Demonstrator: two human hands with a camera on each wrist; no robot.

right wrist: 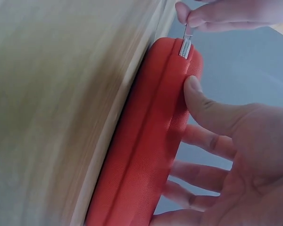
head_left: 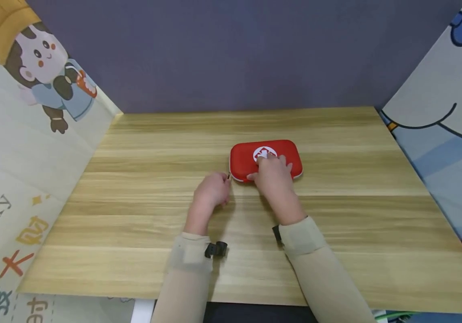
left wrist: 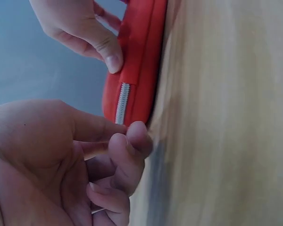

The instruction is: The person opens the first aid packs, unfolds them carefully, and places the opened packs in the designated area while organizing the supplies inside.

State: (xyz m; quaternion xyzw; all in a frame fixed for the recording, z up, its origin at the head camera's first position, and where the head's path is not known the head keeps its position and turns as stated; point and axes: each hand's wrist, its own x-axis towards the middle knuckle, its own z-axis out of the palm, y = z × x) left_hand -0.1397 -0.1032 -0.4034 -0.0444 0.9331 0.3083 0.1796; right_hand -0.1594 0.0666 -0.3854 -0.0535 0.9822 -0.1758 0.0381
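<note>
A red zippered case with a white round emblem lies flat on the table. At its near left corner my left hand pinches the metal zipper pull between thumb and index finger. A short stretch of silver zipper teeth shows beside those fingertips, in a seam along the case's side. My right hand presses on the case from above, its fingers spread over the lid and partly covering the emblem. The right thumb lies on the upper edge near the zipper.
The wooden table stretches out on both sides of the case. Behind it rises a dark blue-grey panel. Walls with cartoon prints flank the table left and right. Each sleeve carries a small black wrist camera.
</note>
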